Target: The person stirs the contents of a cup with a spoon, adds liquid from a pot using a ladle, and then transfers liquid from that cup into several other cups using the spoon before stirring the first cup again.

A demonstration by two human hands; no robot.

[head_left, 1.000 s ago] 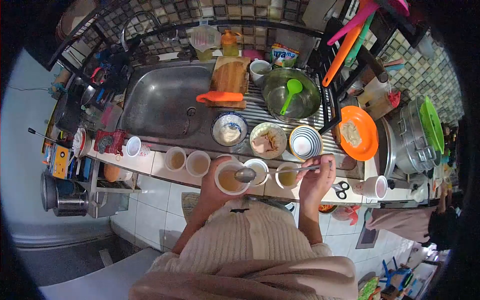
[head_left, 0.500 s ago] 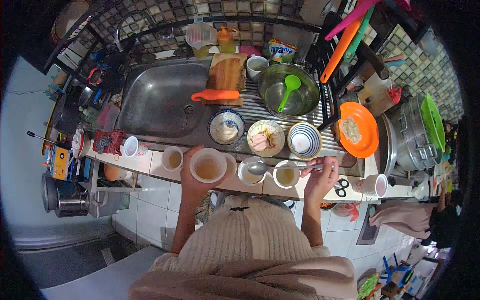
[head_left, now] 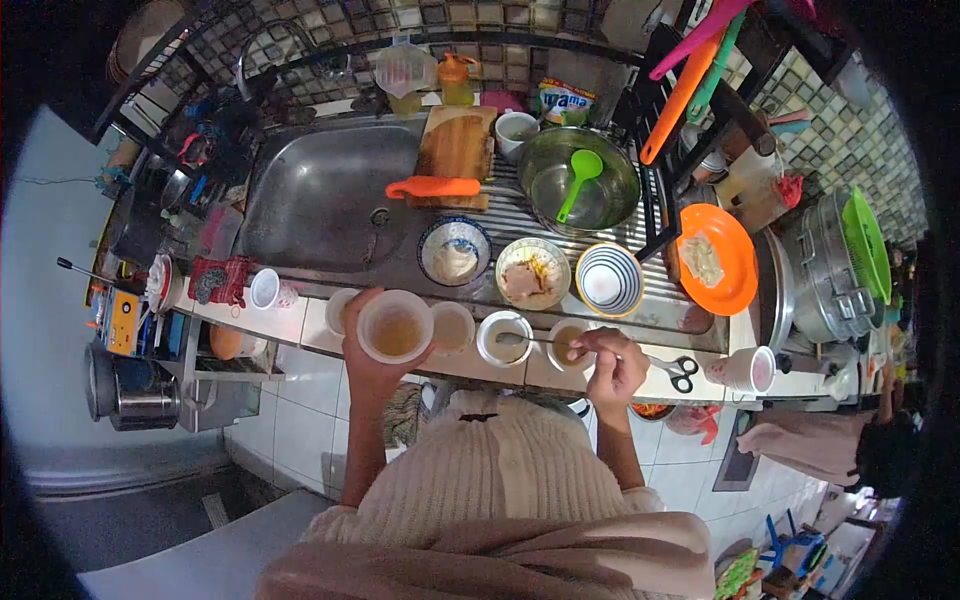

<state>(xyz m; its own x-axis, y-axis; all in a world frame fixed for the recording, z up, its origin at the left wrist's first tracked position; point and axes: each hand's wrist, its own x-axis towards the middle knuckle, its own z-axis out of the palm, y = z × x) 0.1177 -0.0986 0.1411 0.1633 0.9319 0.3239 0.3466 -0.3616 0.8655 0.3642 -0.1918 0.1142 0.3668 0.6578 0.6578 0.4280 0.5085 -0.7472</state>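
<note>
In my left hand (head_left: 366, 350) is a translucent plastic cup (head_left: 396, 327) with cloudy brownish liquid at its bottom, held above the counter edge. My right hand (head_left: 612, 362) pinches a metal spoon (head_left: 541, 341) by its handle. The spoon's bowl overlaps the mouth of a white cup (head_left: 492, 356) on the counter. Beneath the spoon handle and my right fingers stands another cup of pale liquid (head_left: 566, 358). Between my left hand and the spoon is a further cup (head_left: 453, 329), and one more (head_left: 337, 311) is partly hidden behind my left hand.
Behind the cups stand a blue-rimmed bowl (head_left: 455, 268), a bowl with pinkish food (head_left: 532, 276) and a striped bowl (head_left: 610, 281). Scissors (head_left: 682, 376) and stacked cups (head_left: 748, 371) lie at right, near an orange plate (head_left: 733, 270). The sink (head_left: 320, 200) is at back left.
My left hand has moved left with its cup, uncovering the cup beside it. My right hand has shifted slightly left and down, and the spoon's bowl now sits further inside the white cup's outline.
</note>
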